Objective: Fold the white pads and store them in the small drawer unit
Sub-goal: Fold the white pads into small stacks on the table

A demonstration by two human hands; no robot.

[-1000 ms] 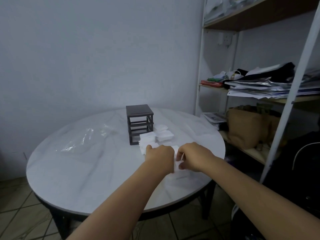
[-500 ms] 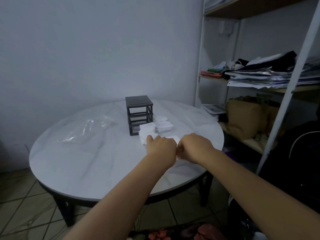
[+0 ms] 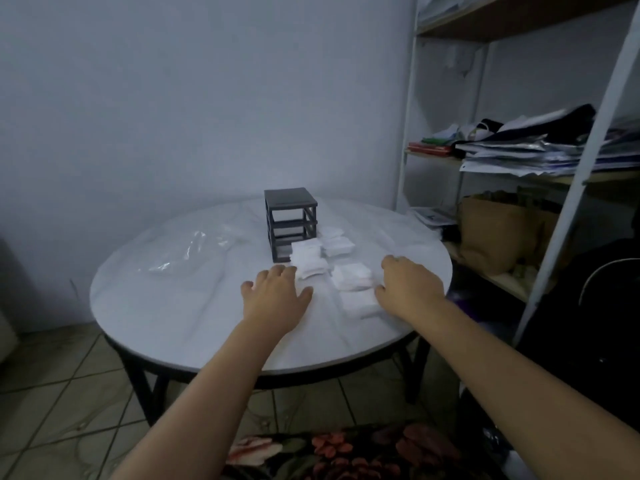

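Nearest the camera, a flower-patterned fabric (image 3: 346,452) fills the bottom edge, and two bare forearms reach out from there over the round white table (image 3: 194,334). The left hand (image 3: 277,296) lies palm down with its fingers spread and holds nothing; its fingertips come up to the near edge of a folded pad (image 3: 309,266), though whether they touch it cannot be told. The right hand (image 3: 408,285) is also palm down and open, with nothing in its grasp; its thumb side rests against the nearest white pad (image 3: 358,304), which lies flat on the table between the two hands. Just beyond that one sits another pad (image 3: 351,276), also in the gap between the hands and closer to the right one. Farther on, two more folded pads (image 3: 337,244) lie just right of the small drawer unit (image 3: 291,223), a dark open frame of three tiers standing upright near the table's middle, with the pad by the left fingertips right at its foot. To the left of the unit lies a crumpled clear plastic bag (image 3: 187,252). At the right stands a shelf rack (image 3: 519,161) loaded with papers.
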